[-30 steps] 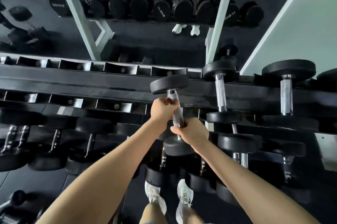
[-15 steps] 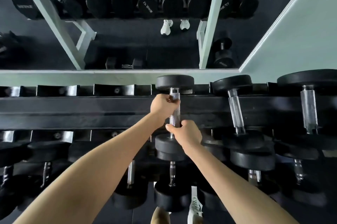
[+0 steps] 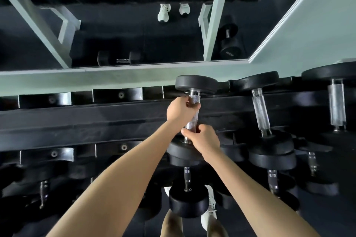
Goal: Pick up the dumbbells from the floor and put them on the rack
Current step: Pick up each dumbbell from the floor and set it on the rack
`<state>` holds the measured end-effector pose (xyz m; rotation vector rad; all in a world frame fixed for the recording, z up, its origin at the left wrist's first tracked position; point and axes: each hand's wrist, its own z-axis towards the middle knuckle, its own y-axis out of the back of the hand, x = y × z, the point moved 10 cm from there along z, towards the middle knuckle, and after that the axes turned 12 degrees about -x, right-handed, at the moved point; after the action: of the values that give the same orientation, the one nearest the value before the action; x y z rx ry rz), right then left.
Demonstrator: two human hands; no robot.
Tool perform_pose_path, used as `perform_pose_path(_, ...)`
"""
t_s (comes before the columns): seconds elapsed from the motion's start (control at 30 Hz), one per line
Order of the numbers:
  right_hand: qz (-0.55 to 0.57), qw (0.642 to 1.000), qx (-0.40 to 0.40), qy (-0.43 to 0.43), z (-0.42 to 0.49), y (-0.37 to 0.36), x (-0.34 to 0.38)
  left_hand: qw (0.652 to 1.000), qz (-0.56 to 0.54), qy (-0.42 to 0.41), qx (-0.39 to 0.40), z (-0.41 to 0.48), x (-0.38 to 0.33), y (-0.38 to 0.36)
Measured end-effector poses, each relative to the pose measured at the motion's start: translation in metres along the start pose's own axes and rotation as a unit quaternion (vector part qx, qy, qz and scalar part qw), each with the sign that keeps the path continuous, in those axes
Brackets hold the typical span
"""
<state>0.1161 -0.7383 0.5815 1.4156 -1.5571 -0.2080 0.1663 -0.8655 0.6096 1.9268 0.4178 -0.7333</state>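
Note:
A black dumbbell [image 3: 193,119] with a knurled steel handle lies across the top tier of the black rack [image 3: 96,117]. Its far head sits at the back saddle, its near head at the front rail. My left hand [image 3: 180,111] grips the upper part of the handle. My right hand [image 3: 202,139] grips the lower part, just above the near head. Whether the dumbbell's full weight rests on the rack I cannot tell.
Two more dumbbells [image 3: 262,113] lie on the top tier to the right. Empty saddles [image 3: 119,95] run along the left. Lower tiers hold several dumbbells [image 3: 187,196]. A mirror [image 3: 134,24] behind the rack reflects racks and shoes.
Both hands carried the dumbbell up and forward onto the top tier, straightening it so its far head reached the back saddle. The view has moved closer to the rack.

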Motion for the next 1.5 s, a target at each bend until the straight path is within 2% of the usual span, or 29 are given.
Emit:
perform_pose_path(0.17, -0.016, 1.0, 0.015, 0.01, -0.007, 0.002, 0.007, 1.0, -0.02, -0.002, -0.019, -0.011, -0.002, 0.007)
perform_pose_path(0.3, -0.073, 0.995, -0.002, 0.063, -0.019, 0.015, 0.011, 0.998, -0.048, 0.024, -0.037, -0.031, 0.007, 0.016)
perform_pose_path(0.43, -0.124, 0.975, -0.088, 0.164, -0.056, 0.047, 0.013, 0.986, -0.095, 0.069, -0.117, -0.071, 0.035, 0.043)
perform_pose_path(0.53, -0.161, 0.929, -0.16, 0.293, -0.099, 0.072, 0.017, 0.97, -0.138, 0.117, -0.162, -0.118, 0.068, 0.057)
perform_pose_path(0.6, -0.149, 0.915, -0.16, 0.34, -0.127, 0.079, 0.009, 0.955, -0.17, 0.154, -0.19, -0.158, 0.096, 0.062)
perform_pose_path(0.8, -0.138, 0.906, -0.067, 0.395, -0.196, 0.06, -0.048, 0.907, -0.247, 0.238, -0.244, -0.292, 0.181, 0.057)
perform_pose_path(1.0, -0.182, 0.892, 0.076, 0.407, -0.258, -0.029, -0.117, 0.875, -0.232, 0.323, -0.277, -0.401, 0.285, 0.047)
perform_pose_path(1.3, -0.297, 0.846, 0.247, 0.368, -0.338, -0.181, -0.237, 0.797, -0.237, 0.475, -0.289, -0.549, 0.458, 0.005)
perform_pose_path(1.4, -0.33, 0.835, 0.286, 0.334, -0.365, -0.232, -0.285, 0.775, -0.239, 0.508, -0.288, -0.595, 0.51, -0.015)
perform_pose_path(1.5, -0.348, 0.836, 0.318, 0.282, -0.386, -0.288, -0.336, 0.761, -0.256, 0.539, -0.255, -0.629, 0.571, -0.045)
